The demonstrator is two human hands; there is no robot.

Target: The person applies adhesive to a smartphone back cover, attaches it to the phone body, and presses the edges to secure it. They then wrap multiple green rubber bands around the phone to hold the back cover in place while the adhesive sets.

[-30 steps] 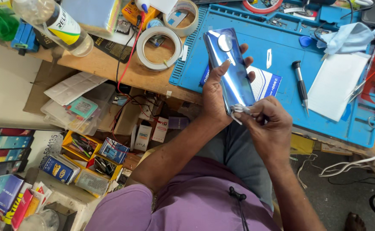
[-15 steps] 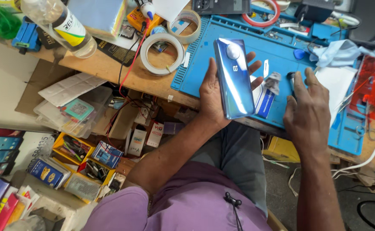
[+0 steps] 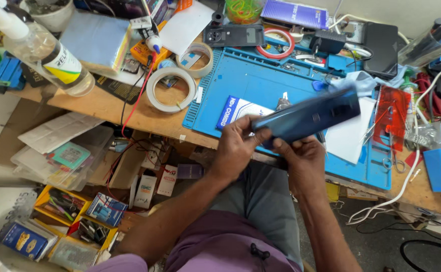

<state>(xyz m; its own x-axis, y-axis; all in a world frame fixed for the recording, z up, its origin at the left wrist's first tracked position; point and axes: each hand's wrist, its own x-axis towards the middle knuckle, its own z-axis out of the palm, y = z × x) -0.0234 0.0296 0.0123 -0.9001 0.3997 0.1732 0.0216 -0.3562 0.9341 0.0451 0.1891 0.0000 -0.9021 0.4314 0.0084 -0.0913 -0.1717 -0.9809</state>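
Blue phone (image 3: 308, 119), held between both hands' grip

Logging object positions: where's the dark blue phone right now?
Head view, centre-right: the dark blue phone is held tilted in both hands, left hand and right hand, above the blue work mat.

Hidden, cropped and blurred parts at the workbench

The dark blue phone (image 3: 308, 120) is smeared by motion, so its camera details cannot be made out; its near end is covered by the left hand (image 3: 236, 147) and the right hand (image 3: 305, 160) hides part of its lower edge. The phone hides part of the white card (image 3: 348, 132) and blue mat (image 3: 260, 83). The clear bottle (image 3: 39, 48) is cut off by the top-left edge, and the tabletop (image 3: 104, 108) runs past the right edge.
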